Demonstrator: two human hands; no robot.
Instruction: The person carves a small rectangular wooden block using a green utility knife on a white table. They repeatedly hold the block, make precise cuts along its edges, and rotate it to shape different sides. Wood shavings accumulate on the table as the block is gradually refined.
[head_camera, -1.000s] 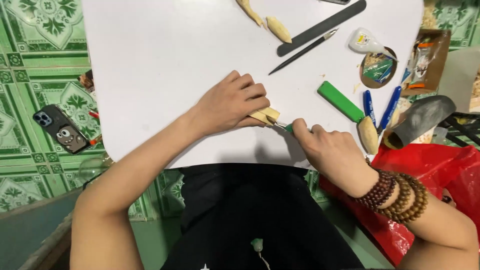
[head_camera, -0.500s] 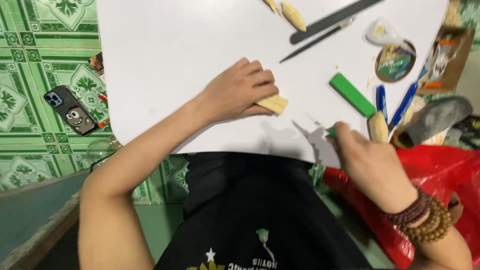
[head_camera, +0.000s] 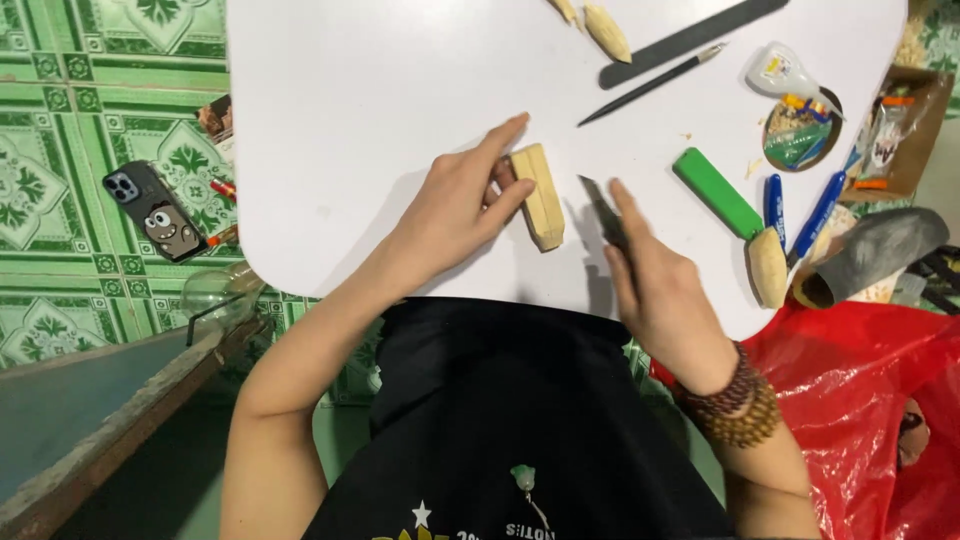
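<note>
Pale wood block (head_camera: 538, 196) lies flat on the white counter (head_camera: 350, 120), near the middle, tapered end toward the person. Left hand (head_camera: 462, 205) rests on it from the left, fingers (head_camera: 510, 135) loosely spread along its top and side, steadying rather than clenching. Right hand (head_camera: 655, 280) sits just right of the block, closed around a small carving knife (head_camera: 601, 210); dark blade points up and away, apart from the wood.

Step, as I read it: whittling in progress, blade off the wood between cuts. Next stroke would need the block pinned firmly, left fingers kept out of the blade's path, and the edge set back on the tapered end.

Around: green-handled tool (head_camera: 717, 192), two blue pens (head_camera: 800, 210), another carved wood piece (head_camera: 767, 266) at the right edge; long dark file (head_camera: 690, 40) and thin pencil-like tool (head_camera: 650, 84) on the far side; glue bottle (head_camera: 780, 72). Phone (head_camera: 152, 211) on the green tiled floor at left; red bag (head_camera: 860, 390) at right.
</note>
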